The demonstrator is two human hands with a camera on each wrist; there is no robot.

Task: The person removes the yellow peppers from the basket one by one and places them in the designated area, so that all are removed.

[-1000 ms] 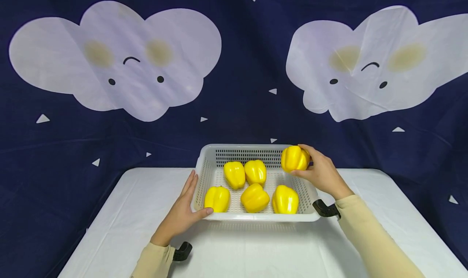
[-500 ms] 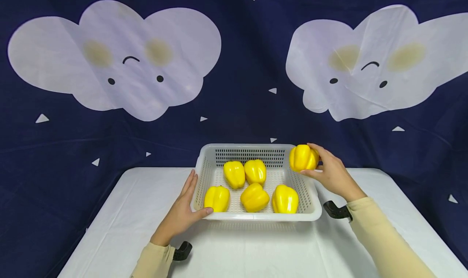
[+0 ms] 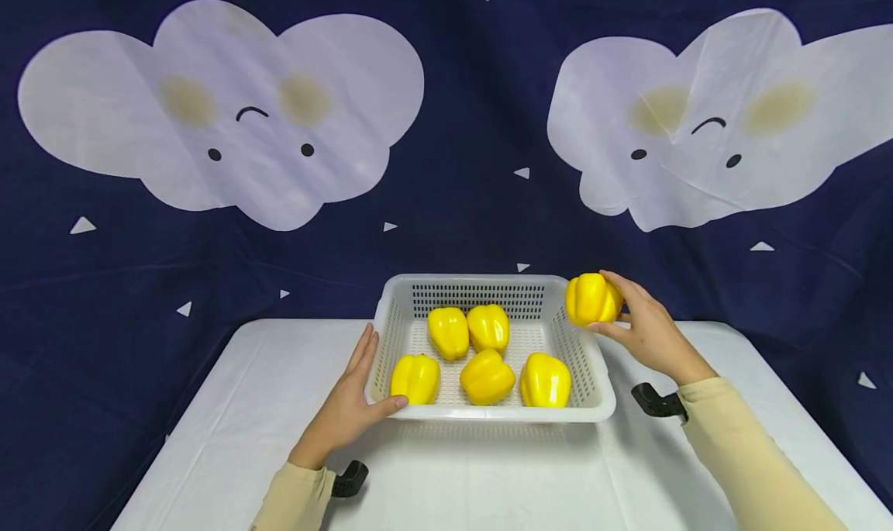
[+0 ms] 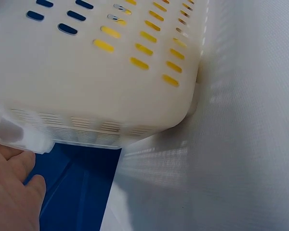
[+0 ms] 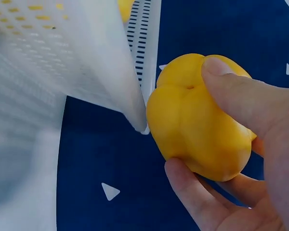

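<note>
My right hand (image 3: 656,333) holds a yellow bell pepper (image 3: 593,299) just past the right rim of a white plastic basket (image 3: 502,414). In the right wrist view, the thumb lies on top of the bell pepper (image 5: 197,120) and the fingers support its lower side. My left hand (image 3: 342,407) rests at the basket's front left corner, thumb on the front rim and outstretched fingers along the outer left side. Several more yellow bell peppers lie inside the basket, two at the back and the others, including the right front bell pepper (image 3: 546,380), along the front.
The basket stands on a table with a white cloth (image 3: 488,484). Behind it hangs a dark blue curtain (image 3: 481,205) printed with white clouds and small triangles. A black wrist strap piece (image 3: 659,401) juts from the right sleeve, and a similar black piece (image 3: 350,479) from the left.
My right hand has carried its bell pepper rightward, from over the basket's back right corner to beyond the rim. The left hand, the basket and the other bell peppers have kept their places.
</note>
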